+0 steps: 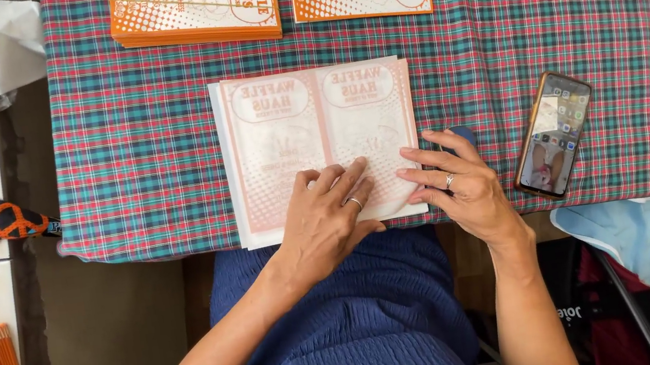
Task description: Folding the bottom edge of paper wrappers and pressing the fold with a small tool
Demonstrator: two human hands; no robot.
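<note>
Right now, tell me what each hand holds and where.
Neither grips anything. Left hand presses flat on the pale sheets' lower middle; right hand fingers touch their lower right edge.

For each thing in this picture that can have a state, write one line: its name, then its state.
Pale printed sheet: flat on the tablecloth, held down.
Left hand: palm down on the sheet, fingers spread.
Right hand: fingers at the sheet's right edge.
Phone: face up, screen lit.
Two orange card stacks: lying flat, untouched.
Plaid tablecloth: spread flat.
</note>
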